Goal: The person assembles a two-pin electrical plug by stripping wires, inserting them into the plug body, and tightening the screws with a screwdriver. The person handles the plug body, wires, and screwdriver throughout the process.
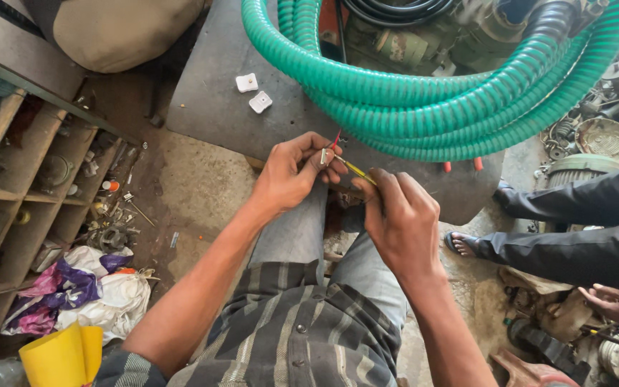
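While fingers hide its end, left hand (291,175) pinches a red wire (336,139).

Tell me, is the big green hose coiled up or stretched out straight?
Coiled up: the green hose curves in stacked loops on the grey slab.
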